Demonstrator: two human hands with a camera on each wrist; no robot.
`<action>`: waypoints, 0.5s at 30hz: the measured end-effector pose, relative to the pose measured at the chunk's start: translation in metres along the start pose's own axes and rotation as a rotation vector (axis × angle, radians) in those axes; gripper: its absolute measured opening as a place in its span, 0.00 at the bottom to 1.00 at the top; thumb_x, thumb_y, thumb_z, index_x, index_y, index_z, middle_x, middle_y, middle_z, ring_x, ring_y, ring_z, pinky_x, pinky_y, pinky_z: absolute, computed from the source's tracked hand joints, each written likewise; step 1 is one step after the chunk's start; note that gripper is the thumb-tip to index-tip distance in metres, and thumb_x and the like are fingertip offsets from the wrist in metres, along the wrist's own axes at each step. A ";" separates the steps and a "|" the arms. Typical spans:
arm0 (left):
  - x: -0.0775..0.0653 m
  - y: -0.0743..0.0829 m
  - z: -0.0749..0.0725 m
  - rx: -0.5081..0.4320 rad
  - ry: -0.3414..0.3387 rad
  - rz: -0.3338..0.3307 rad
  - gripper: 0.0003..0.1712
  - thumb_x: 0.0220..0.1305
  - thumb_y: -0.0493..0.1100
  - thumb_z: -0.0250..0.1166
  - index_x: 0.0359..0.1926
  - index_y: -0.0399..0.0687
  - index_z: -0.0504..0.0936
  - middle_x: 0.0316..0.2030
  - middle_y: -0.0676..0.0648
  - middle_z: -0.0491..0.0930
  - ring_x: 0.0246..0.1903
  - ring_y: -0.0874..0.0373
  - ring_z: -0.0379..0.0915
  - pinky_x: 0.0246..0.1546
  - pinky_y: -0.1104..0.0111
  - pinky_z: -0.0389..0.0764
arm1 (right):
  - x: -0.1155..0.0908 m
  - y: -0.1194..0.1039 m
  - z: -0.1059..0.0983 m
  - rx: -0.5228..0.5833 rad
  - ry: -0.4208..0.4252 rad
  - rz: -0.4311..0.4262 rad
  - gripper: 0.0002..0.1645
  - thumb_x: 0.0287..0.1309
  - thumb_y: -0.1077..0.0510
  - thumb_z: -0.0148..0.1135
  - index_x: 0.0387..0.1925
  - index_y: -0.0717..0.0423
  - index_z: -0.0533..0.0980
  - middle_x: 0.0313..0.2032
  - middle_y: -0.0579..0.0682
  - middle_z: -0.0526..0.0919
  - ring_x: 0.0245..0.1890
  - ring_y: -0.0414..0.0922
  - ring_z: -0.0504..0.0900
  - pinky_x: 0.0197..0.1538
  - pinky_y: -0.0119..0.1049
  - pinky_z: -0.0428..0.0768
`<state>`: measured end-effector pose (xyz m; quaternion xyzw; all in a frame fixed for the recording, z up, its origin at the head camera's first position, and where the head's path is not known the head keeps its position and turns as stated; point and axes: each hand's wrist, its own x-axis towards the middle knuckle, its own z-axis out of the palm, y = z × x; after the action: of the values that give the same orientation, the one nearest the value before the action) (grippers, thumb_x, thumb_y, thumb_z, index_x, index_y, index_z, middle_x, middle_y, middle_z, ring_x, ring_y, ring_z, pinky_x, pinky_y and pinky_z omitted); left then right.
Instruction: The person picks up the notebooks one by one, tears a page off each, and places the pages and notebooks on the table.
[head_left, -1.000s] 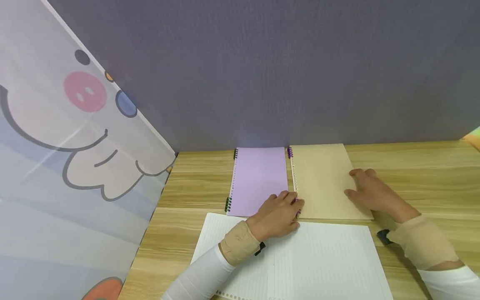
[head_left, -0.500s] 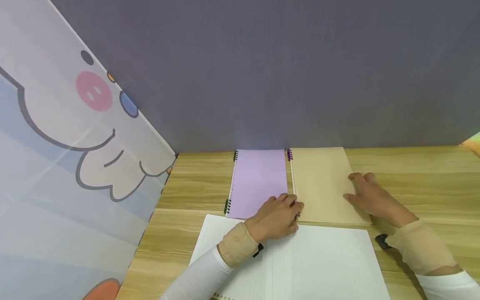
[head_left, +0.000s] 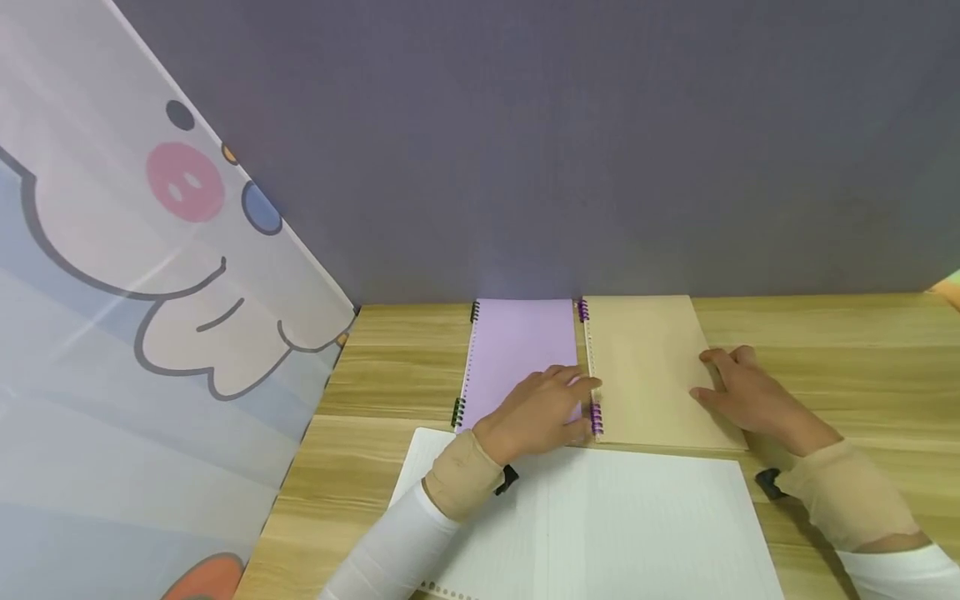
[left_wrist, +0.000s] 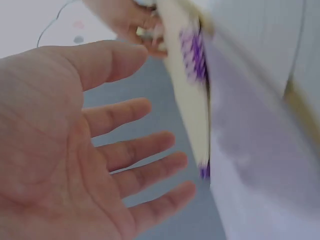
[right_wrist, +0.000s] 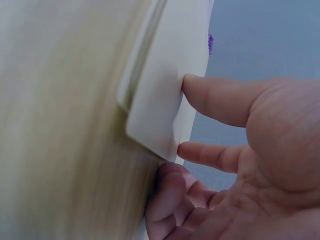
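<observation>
A beige spiral notebook (head_left: 645, 367) with purple binding rings lies closed on the wooden table. To its left is a closed lilac notebook (head_left: 521, 342) with dark green rings. My left hand (head_left: 534, 412) hovers over the lilac notebook's lower right corner, close to the beige notebook's rings. In the left wrist view its fingers are spread and hold nothing. My right hand (head_left: 750, 396) touches the beige notebook's right edge; in the right wrist view the thumb (right_wrist: 220, 100) and forefinger lie on the cover, with the remaining fingers bent beside the edge.
An open white lined notebook (head_left: 667, 517) lies nearest me, partly under my left forearm. A grey panel (head_left: 562, 150) rises behind the table. On the left stands a curtain (head_left: 90, 350) with a cartoon print. Bare wood (head_left: 847, 342) shows at the right.
My left hand has lifted off the beige notebook's lower rings and shifted slightly left and away from me, uncovering them. The right hand stays at the notebook's right edge.
</observation>
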<state>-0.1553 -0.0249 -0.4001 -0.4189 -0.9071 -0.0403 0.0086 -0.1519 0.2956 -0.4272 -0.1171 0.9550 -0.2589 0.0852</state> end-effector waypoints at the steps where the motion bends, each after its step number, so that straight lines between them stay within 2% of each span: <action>1: 0.000 -0.005 -0.003 -0.003 0.018 -0.015 0.30 0.61 0.54 0.53 0.64 0.54 0.64 0.60 0.50 0.65 0.59 0.55 0.60 0.53 0.65 0.61 | -0.001 0.001 0.000 -0.002 0.001 0.002 0.44 0.61 0.38 0.49 0.62 0.68 0.53 0.47 0.67 0.54 0.32 0.50 0.71 0.35 0.44 0.70; 6: -0.003 -0.033 -0.016 -0.013 0.104 -0.115 0.29 0.62 0.53 0.53 0.63 0.54 0.65 0.58 0.52 0.68 0.58 0.56 0.62 0.53 0.64 0.61 | -0.005 0.004 0.000 -0.007 0.012 0.007 0.43 0.60 0.37 0.49 0.62 0.67 0.54 0.46 0.66 0.55 0.33 0.50 0.71 0.34 0.44 0.70; 11: -0.010 -0.063 -0.024 -0.022 0.142 -0.218 0.29 0.62 0.53 0.54 0.63 0.53 0.65 0.56 0.51 0.70 0.56 0.55 0.64 0.52 0.62 0.63 | -0.006 0.005 -0.001 -0.017 0.024 0.010 0.44 0.59 0.37 0.50 0.61 0.68 0.55 0.46 0.66 0.57 0.32 0.50 0.70 0.34 0.44 0.69; 15: -0.017 -0.081 -0.025 -0.028 0.153 -0.305 0.27 0.61 0.53 0.55 0.61 0.53 0.68 0.52 0.51 0.73 0.51 0.55 0.69 0.48 0.63 0.66 | -0.003 0.003 -0.001 -0.031 0.018 0.009 0.45 0.59 0.36 0.50 0.61 0.68 0.56 0.47 0.66 0.58 0.31 0.49 0.70 0.34 0.43 0.69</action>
<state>-0.2065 -0.0920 -0.3811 -0.2722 -0.9562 -0.0857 0.0655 -0.1499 0.2992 -0.4279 -0.1120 0.9601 -0.2449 0.0760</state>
